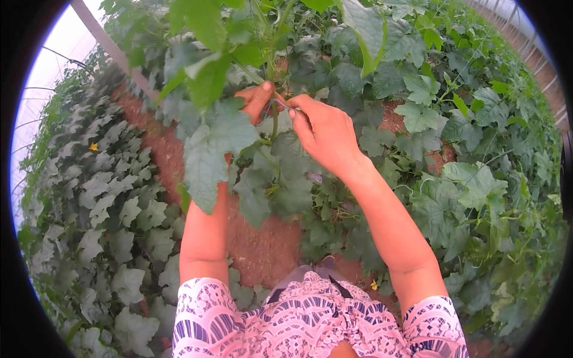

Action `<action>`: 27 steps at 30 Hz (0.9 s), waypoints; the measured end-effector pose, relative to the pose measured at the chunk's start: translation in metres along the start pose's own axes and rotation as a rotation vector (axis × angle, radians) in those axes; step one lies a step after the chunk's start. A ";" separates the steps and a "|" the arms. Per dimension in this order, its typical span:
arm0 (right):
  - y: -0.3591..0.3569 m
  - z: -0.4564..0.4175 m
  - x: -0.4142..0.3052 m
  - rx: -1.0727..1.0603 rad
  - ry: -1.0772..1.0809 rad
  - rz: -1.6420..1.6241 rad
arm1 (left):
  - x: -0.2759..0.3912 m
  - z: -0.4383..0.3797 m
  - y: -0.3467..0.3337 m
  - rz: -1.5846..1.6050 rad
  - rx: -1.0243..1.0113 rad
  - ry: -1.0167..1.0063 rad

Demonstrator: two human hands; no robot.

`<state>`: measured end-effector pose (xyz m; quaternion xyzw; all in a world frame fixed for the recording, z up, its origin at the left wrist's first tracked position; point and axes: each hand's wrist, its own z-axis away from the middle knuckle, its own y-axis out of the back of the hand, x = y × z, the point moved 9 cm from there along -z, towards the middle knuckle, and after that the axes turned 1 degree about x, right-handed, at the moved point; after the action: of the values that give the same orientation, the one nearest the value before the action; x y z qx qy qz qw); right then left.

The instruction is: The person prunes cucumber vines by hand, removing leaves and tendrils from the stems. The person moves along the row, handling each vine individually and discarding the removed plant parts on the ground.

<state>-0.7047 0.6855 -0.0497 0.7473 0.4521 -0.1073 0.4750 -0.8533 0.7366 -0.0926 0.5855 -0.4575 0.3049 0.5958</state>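
Note:
My left hand (257, 102) is at the upper middle, at the stem (275, 121) of an upright leafy vine, its thumb up and its palm partly behind a large lobed leaf (215, 147). Just to the right, my right hand (320, 127) pinches a thin pale string (280, 104) between thumb and forefinger. The string runs across to the left fingers beside the stem. Leaves hide most of the left forearm near the wrist. Whether the left fingers grip the stem, the string or both is hard to tell.
Dense rows of vines (130, 215) stand on the left and right, with reddish soil (264, 246) between them. A slanting pole (112, 49) is at the upper left. Another string (421, 183) hangs among the right-hand leaves. Greenhouse film and hoops show at the left edge.

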 end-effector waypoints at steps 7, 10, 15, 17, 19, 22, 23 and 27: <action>0.018 0.014 0.007 0.053 -0.006 -0.027 | 0.018 0.005 -0.030 0.513 -0.043 -0.028; 0.028 0.023 0.016 0.075 -0.011 -0.017 | 0.021 -0.001 -0.037 0.595 -0.055 -0.022; 0.021 0.072 0.070 -0.020 -0.084 0.007 | 0.024 -0.015 -0.028 0.657 0.055 -0.006; -0.003 0.118 0.101 -0.159 -0.145 0.013 | 0.026 -0.029 -0.028 0.689 0.066 -0.008; -0.012 0.150 0.112 -0.163 -0.211 -0.139 | 0.026 -0.042 -0.053 0.647 -0.012 0.045; 0.002 0.149 0.125 -0.043 -0.213 -0.211 | 0.048 -0.052 -0.084 0.743 -0.097 0.065; 0.010 0.143 0.125 0.035 -0.184 -0.209 | 0.047 -0.057 -0.087 0.708 -0.116 0.070; 0.035 0.095 0.123 0.077 -0.469 -0.579 | 0.036 -0.083 -0.111 0.628 -0.216 0.066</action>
<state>-0.5821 0.6744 -0.1502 0.5609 0.5192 -0.4224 0.4872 -0.7235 0.7967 -0.0982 0.3392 -0.6258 0.4423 0.5456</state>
